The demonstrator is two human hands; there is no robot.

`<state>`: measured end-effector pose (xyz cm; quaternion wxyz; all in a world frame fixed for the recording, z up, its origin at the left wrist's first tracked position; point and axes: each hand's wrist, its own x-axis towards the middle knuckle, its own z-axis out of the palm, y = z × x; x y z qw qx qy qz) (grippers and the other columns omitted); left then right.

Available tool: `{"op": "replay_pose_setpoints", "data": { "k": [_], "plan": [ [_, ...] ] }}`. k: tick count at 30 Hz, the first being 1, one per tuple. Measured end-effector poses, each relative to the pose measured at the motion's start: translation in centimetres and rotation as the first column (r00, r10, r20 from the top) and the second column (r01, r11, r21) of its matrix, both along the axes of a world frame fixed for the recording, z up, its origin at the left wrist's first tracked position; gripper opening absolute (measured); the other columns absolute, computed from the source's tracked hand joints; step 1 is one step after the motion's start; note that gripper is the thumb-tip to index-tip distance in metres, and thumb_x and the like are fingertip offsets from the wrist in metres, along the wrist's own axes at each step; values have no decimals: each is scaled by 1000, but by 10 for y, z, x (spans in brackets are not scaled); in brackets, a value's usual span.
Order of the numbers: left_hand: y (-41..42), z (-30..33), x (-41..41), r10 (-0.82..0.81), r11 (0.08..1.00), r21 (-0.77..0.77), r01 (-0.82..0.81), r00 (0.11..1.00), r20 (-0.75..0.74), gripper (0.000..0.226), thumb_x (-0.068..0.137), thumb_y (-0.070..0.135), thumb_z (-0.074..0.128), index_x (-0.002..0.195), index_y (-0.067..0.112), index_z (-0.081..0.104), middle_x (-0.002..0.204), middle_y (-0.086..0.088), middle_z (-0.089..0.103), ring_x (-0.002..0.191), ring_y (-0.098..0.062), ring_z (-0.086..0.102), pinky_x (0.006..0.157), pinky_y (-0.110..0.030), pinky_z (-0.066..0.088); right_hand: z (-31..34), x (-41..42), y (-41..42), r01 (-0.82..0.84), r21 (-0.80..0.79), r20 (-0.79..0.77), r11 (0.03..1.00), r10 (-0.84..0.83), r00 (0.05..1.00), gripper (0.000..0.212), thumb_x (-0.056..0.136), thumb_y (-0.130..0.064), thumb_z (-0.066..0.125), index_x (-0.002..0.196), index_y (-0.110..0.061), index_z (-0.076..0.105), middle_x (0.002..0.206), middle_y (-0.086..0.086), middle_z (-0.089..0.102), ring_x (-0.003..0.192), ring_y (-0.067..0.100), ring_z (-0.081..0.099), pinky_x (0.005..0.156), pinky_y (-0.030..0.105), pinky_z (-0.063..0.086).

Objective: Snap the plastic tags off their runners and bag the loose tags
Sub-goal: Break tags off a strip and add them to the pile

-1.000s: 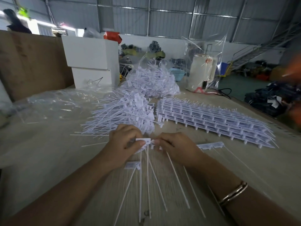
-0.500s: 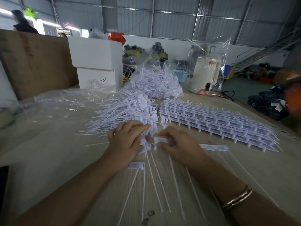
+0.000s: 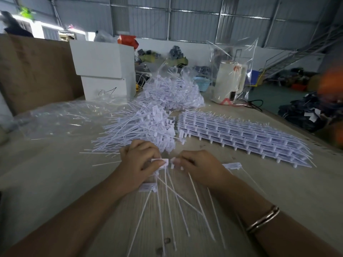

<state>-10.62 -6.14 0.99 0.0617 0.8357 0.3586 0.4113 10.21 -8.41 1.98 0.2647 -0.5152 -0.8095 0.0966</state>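
Observation:
My left hand (image 3: 138, 164) pinches a white tag head (image 3: 160, 161) and holds a few more tags, whose thin tails fan toward me over the table. My right hand (image 3: 199, 166) grips the rest of the runner strip (image 3: 232, 165), which sticks out to its right, with more tails trailing down. A separated tag (image 3: 147, 187) lies under my left wrist. Behind my hands is a pile of loose tags (image 3: 143, 130). A stack of uncut runners (image 3: 241, 135) lies to the right. A clear bag full of tags (image 3: 172, 93) stands further back.
Empty clear plastic bags (image 3: 59, 119) lie at the left on the wooden table (image 3: 278, 191). White boxes (image 3: 105, 71) and a brown board (image 3: 33, 71) stand at the back left. A cream appliance in a bag (image 3: 230, 80) stands at the back right.
My hands came together again after pulling apart, and a new tag head now sits in my left fingers. The view shifted slightly.

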Motion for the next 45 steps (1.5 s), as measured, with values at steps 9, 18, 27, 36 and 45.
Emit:
{"op": "replay_pose_setpoints", "data": {
  "k": [9,18,27,36,45],
  "plan": [
    [0,0,5,218,972,106,-212,975,-50,47,85,52,27,95,29,67,107,19,56,106,-9,44,80,-30,20,8,-2,-12,65,38,26,997,-66,997,30,86,-41,61,113,-29,54,92,-11,61,75,2,58,64,15,44],
    [7,1,1,39,982,-184,-28,998,53,30,75,50,52,68,24,65,91,22,59,106,-13,44,96,-55,30,15,-8,-12,-45,68,31,997,42,999,27,87,-32,63,111,-20,61,99,-3,69,84,14,63,79,34,49],
    [6,-1,-5,9,999,37,-11,999,32,39,79,52,44,72,18,63,92,26,54,100,-12,47,86,-39,26,10,8,-1,108,73,233,991,-123,965,36,99,-42,34,108,-21,61,94,-1,69,79,16,63,85,26,42],
    [2,2,8,146,987,57,-152,985,89,44,87,47,28,87,29,68,100,24,56,107,-8,46,88,-39,25,14,-18,-13,16,161,69,987,-28,997,27,89,-39,59,110,-24,56,96,-4,69,74,5,57,76,24,36],
    [9,-4,1,-29,991,-130,37,998,62,30,77,54,51,67,27,62,91,22,58,103,-12,45,93,-56,31,9,-2,-5,-23,156,144,988,0,990,24,87,-37,61,105,-21,64,89,-4,70,72,12,62,78,30,44]
  ]
}}
